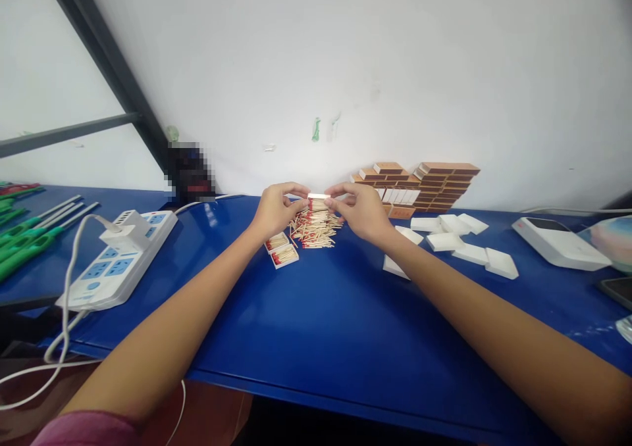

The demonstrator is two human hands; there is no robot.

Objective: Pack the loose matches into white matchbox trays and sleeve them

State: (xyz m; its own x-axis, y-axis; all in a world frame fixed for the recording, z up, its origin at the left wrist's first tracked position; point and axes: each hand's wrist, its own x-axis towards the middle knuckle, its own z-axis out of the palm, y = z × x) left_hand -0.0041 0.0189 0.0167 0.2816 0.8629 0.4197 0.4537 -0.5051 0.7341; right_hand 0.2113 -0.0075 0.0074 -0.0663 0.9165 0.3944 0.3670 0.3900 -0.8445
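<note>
Between my two hands is a small white matchbox tray (319,197) with red-tipped matches in it. My left hand (280,208) pinches its left end with thumb and fingers. On the other end, my right hand (359,208) has the same kind of grip. Just below lies a loose pile of matches (316,230) on the blue table. Beside the pile, to the left, white trays filled with matches (285,256) rest on the tabletop, partly behind my left hand. Several empty white trays (470,252) lie scattered to the right of my right forearm.
Brown matchboxes (439,186) are stacked against the wall at the back right. A white power strip (116,262) with a plugged-in charger and cables lies left. Green long-necked lighters (34,235) are at far left. A white scale-like device (560,242) stands at right.
</note>
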